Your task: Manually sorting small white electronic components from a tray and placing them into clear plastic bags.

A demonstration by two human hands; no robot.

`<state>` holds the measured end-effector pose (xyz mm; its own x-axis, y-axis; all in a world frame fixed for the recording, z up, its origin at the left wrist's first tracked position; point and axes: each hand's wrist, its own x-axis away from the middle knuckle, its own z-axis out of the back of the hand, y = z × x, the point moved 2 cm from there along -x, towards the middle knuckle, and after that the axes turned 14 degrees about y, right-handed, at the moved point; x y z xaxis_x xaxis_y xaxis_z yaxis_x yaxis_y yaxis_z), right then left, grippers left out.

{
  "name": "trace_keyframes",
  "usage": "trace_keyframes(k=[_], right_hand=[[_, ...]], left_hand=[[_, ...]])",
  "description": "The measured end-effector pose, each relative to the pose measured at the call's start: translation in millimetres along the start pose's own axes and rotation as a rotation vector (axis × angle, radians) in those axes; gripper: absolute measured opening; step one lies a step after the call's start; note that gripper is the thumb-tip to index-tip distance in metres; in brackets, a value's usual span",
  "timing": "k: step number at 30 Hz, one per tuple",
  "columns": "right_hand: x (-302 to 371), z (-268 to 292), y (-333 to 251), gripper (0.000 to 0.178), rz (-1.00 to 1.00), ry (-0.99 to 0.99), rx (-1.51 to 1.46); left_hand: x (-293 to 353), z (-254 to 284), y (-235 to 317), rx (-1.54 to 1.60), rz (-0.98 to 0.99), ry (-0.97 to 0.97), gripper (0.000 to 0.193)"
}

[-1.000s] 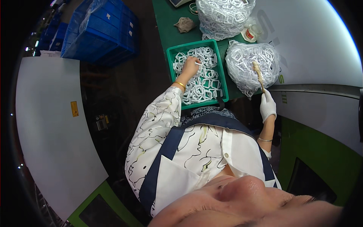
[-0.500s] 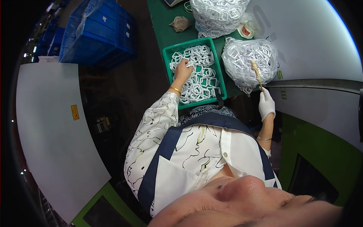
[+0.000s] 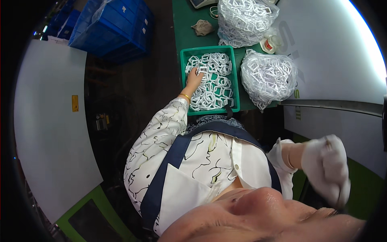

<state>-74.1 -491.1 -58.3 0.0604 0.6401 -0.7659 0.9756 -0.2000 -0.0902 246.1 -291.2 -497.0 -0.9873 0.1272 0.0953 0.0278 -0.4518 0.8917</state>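
Note:
A green plastic tray (image 3: 236, 86) holds many white plastic chain links (image 3: 219, 92), heaped and overlapping. My bare left hand (image 3: 194, 78) reaches into it from the near left, fingers curled on a white link among the heap. My right hand (image 3: 328, 169), in a white glove, is raised beside me at the lower right, blurred. Its fingers look closed, and whatever they hold is hidden. To the right of the tray lies a clear plastic bag (image 3: 268, 78) full of the same white links.
Another filled clear bag (image 3: 246, 22) sits farther back on the green table (image 3: 183, 34). Near it are a crumpled beige cloth (image 3: 202, 28) and a small jar (image 3: 271, 43). Blue crates (image 3: 117, 28) stand at the far left. Pale panels (image 3: 52, 113) flank both sides.
My right hand has swung from beside the bag up and back toward me; the stick with a beige lump it held no longer shows. My left hand stays in the tray, fingers slightly shifted.

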Motion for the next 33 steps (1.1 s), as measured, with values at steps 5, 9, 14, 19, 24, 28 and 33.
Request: trace_keyframes(k=[5,9,14,19,24,28,33], right_hand=[[-13.0,-55.5,-2.6,0.045,0.287,-0.042,-0.392],[-14.7,-65.8,5.4,0.04,0.281,-0.092,-0.399],[-15.1,-74.2,12.5,0.033,0.285,-0.161,-0.39],[-11.3,-79.2,16.7,0.026,0.29,-0.212,-0.364],[-8.2,-78.3,18.3,0.019,0.289,-0.256,-0.326],[-9.2,-58.8,8.1,0.028,0.359,-0.181,-0.266],[-10.5,-20.4,-21.5,0.045,0.3,0.023,-0.009]], left_hand=[[1.3,2.5,-2.7,0.034,-0.014,0.001,0.033],[2.5,0.9,-2.4,0.032,-0.012,0.011,0.033],[3.1,0.0,-6.8,0.039,-0.016,0.02,0.034],[1.7,-0.9,-9.9,-0.025,-0.034,0.04,0.035],[5.6,-1.9,-1.8,0.0,-0.018,0.033,0.035],[4.8,-1.2,-2.0,-0.017,-0.009,0.022,0.036],[2.1,1.0,14.9,0.07,-0.061,0.031,0.035]])
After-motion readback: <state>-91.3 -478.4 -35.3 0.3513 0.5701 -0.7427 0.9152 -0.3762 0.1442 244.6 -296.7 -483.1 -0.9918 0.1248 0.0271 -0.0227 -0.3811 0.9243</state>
